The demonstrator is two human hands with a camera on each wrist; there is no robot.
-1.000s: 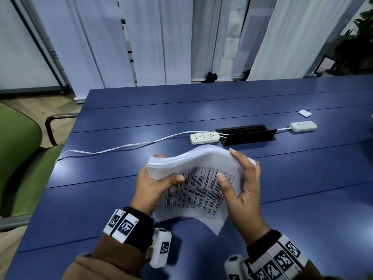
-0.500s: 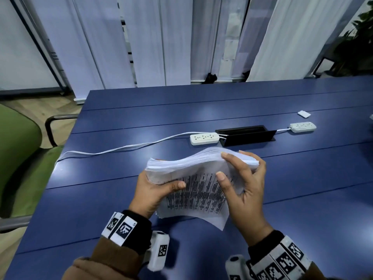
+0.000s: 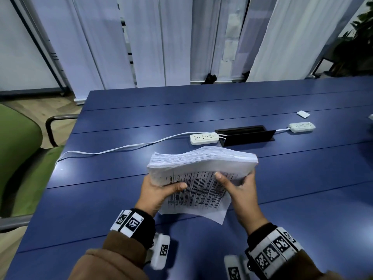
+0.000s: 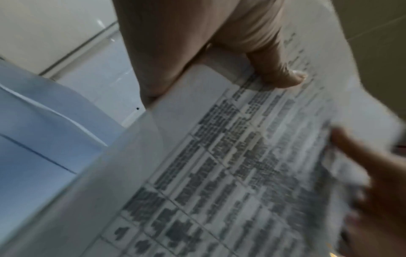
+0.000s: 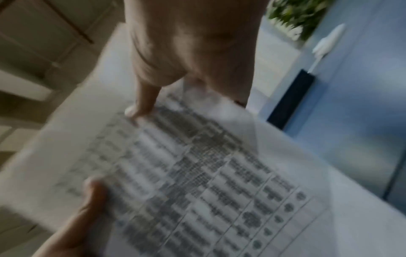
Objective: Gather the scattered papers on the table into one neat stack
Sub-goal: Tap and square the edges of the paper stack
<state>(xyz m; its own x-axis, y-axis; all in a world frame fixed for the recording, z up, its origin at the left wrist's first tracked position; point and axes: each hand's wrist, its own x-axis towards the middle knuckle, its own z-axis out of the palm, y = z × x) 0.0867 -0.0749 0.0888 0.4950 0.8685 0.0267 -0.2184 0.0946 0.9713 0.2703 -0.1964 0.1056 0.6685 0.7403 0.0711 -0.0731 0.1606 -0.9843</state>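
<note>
A thick stack of white papers (image 3: 201, 164) printed with tables stands tilted on edge over the blue table (image 3: 302, 199). My left hand (image 3: 159, 190) grips its left side, thumb on the printed front sheet. My right hand (image 3: 240, 186) grips the right side, thumb on the front, fingers hidden behind. One sheet hangs lower at the bottom right corner (image 3: 220, 217). In the left wrist view the printed stack of papers (image 4: 219, 165) fills the frame under my left thumb (image 4: 279, 73). The right wrist view shows the same printed stack of papers (image 5: 197, 173) held by my right thumb (image 5: 142, 104).
Two white power strips (image 3: 204, 138) (image 3: 301, 127) with a white cable (image 3: 121, 148) lie beyond the stack beside a black cable box (image 3: 245, 135). A small white card (image 3: 303, 114) lies far right. A green chair (image 3: 18, 150) stands left of the table.
The stack's top edge has tipped further away from me, showing the sheet edges. My right fingers slid from over the top to behind the right side.
</note>
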